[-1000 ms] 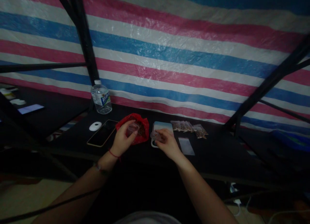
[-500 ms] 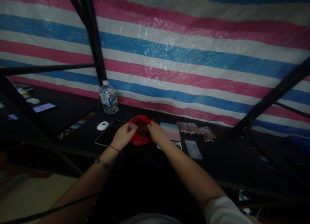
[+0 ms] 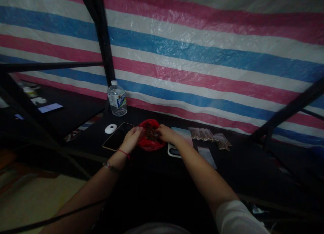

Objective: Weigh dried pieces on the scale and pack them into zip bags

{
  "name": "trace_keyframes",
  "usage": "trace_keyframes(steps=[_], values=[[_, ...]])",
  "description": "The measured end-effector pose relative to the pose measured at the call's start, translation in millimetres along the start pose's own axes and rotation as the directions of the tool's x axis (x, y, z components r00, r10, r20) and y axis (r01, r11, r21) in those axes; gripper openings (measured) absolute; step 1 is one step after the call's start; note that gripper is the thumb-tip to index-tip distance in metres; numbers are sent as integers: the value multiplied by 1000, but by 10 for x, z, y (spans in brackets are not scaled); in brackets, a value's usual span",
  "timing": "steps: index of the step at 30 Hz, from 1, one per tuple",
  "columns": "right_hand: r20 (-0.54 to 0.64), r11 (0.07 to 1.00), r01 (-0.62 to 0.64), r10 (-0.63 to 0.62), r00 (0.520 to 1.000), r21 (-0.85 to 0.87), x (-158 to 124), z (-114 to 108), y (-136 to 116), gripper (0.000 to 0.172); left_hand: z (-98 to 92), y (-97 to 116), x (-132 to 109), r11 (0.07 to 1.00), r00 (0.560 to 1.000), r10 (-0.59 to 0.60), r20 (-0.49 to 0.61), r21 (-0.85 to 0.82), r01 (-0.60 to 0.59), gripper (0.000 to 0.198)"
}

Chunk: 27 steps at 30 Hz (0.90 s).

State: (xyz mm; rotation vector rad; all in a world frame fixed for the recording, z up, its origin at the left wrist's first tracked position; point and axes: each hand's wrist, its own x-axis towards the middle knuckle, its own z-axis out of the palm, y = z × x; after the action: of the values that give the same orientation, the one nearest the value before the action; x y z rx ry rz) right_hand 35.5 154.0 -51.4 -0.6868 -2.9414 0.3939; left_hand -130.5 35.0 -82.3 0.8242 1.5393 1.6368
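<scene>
A red plastic bag (image 3: 151, 147) stands with its mouth spread on the black table, holding small brown dried bits (image 3: 150, 130). At its left rim, my left hand (image 3: 132, 139) is closed, with what looks like a small clear plastic bag in its fingers; most of it is hidden. My right hand (image 3: 166, 133) reaches over the right rim, its fingers bent down at the brown bits, and what they pinch is unclear. Under my right wrist lies a digital scale (image 3: 174, 152), its pale blue and pink top partly covered by the arm.
Several filled zip bags (image 3: 202, 134) lie in a row at the right, with a flat clear zip bag (image 3: 207, 156) nearer me. A phone or tablet (image 3: 117, 137), a white oval device (image 3: 110, 128) and a water bottle (image 3: 117, 100) stand left. Black metal bars (image 3: 102, 35) frame the table.
My right hand has drawn slightly back toward the bag's right rim, its fingers now curled at the brown bits. My left hand stays at the left rim. The view has shifted slightly.
</scene>
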Motion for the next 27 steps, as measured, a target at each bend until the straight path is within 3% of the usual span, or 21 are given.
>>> trace_keyframes(steps=[4, 13, 17, 22, 27], values=[[15, 997, 73, -74, 997, 16, 62, 35, -48, 25, 30, 65, -53, 988, 997, -76, 32, -129, 80, 43], [20, 975, 87, -93, 995, 206, 149, 211, -127, 22, 17, 69, -60, 990, 991, -97, 95, -89, 105, 29], [39, 912, 87, -112, 993, 400, 183, 303, -107, 28, 14, 70, -77, 990, 989, -91, 117, -96, 103, 32], [23, 769, -11, -5, 1000, 639, 192, 406, -79, 32, -7, 70, -69, 979, 986, -102, 133, -161, 122, 35], [-5, 711, -95, 137, 991, 696, 49, 326, -58, 40, -62, 156, -47, 970, 990, -79, 117, -219, 104, 39]])
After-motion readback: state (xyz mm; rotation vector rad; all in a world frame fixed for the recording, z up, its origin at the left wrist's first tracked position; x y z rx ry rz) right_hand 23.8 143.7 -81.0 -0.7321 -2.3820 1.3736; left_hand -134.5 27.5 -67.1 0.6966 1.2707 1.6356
